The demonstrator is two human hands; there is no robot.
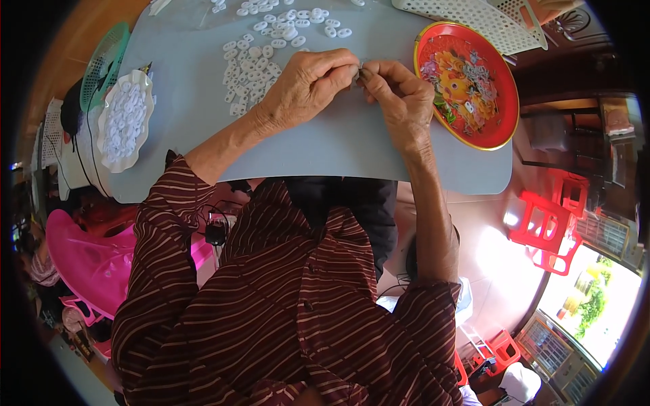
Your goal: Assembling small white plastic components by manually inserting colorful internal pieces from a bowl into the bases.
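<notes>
Both hands meet over the grey tabletop [203, 101]: left hand [305, 84] and right hand [399, 95] pinch fingertip to fingertip on one tiny piece [359, 70], so each grip is narrow and closed on it (too small to say what it is, maybe one of the rings). Loose white rings [254, 64] lie scattered just beyond the left hand. A white scalloped dish [125, 118] at the left edge is heaped with more rings. The red flowered tray [467, 84] beside the right hand holds a few small pieces. A white basket [474, 20] sits behind it.
</notes>
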